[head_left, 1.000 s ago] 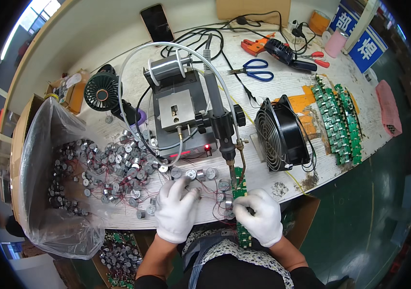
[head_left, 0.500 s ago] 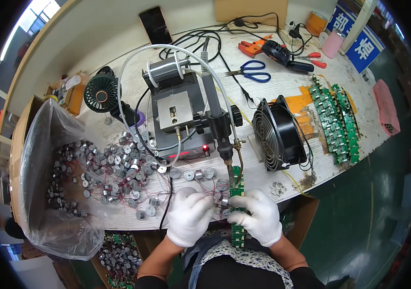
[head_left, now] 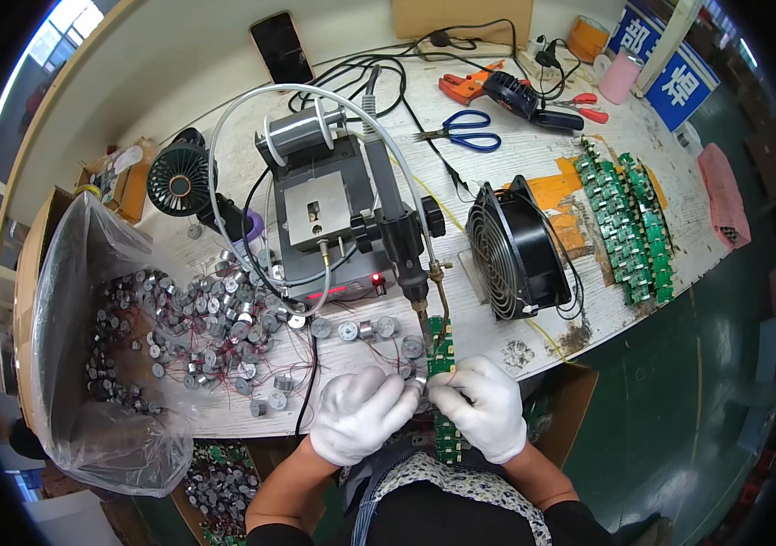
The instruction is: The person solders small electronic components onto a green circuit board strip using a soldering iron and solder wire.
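Note:
A narrow green circuit board strip (head_left: 445,440) runs toward me off the table's front edge, its far end beneath the tip of a clamped soldering iron (head_left: 413,278). My left hand (head_left: 362,414), in a white glove, is closed at the strip's left side, fingertips on a small silver motor (head_left: 416,383). Over the middle of the strip, my white-gloved right hand (head_left: 481,408) has its thumb and fingers pinched together; whatever they grip is too small to make out. Several grey motors (head_left: 387,327) with thin red wires lie just beyond my left hand.
The soldering machine (head_left: 329,218) carries a solder spool (head_left: 300,134). To its right stands a black fan (head_left: 520,250). Loose motors (head_left: 215,314) spill from a plastic-lined box (head_left: 88,237) at left. Finished-looking board strips (head_left: 620,223), blue scissors (head_left: 470,136) and a phone (head_left: 282,47) lie farther back.
My right fingers have drawn together into a pinch over the board. My left fingertips have moved slightly right, closer to the strip. The whole view has shifted a little.

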`<state>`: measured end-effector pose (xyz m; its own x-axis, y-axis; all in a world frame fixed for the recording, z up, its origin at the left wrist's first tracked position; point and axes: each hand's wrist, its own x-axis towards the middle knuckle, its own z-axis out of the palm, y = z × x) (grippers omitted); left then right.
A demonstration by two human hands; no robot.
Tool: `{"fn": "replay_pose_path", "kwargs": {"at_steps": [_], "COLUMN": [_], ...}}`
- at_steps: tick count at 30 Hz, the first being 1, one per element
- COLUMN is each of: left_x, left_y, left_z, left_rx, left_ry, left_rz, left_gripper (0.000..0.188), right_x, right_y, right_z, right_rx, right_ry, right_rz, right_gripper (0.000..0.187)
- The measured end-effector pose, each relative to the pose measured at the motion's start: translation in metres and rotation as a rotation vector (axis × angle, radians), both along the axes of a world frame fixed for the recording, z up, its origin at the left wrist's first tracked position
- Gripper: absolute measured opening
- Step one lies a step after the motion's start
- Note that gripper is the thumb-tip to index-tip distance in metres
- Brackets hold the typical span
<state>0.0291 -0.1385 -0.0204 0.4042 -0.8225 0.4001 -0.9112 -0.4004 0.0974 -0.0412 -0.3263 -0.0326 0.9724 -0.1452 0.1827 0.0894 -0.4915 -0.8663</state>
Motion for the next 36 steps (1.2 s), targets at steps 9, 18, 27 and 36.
{"fn": "replay_pose_path", "kwargs": {"at_steps": [9, 18, 27, 36], "left_x": [0.006, -0.015, -0.009, -0.007], "left_y": [0.003, -0.022, -0.024, -0.012], "left_z": [0.007, -0.006, 0.000, 0.007], "left_rx": [-0.046, -0.248, -0.378, -0.409], "left_ry": [0.081, 0.377, 0.751, 1.185], "left_rz": [0.185, 0.156, 0.146, 0.398], "left_gripper": [0.024, 0.028, 0.023, 0.015], "right_x": [0.001, 0.000, -0.002, -0.004], "right_y": [0.002, 0.000, -0.005, -0.006], "right_z": [0.001, 0.002, 0.006, 0.009], "right_rx": [-0.007, 0.013, 0.091, 0.123], "right_ry": [-0.013, -0.020, 0.059, 0.082], "right_rz": [-0.047, -0.040, -0.028, -0.044], "right_gripper": [0.010, 0.010, 0.017, 0.020]}}
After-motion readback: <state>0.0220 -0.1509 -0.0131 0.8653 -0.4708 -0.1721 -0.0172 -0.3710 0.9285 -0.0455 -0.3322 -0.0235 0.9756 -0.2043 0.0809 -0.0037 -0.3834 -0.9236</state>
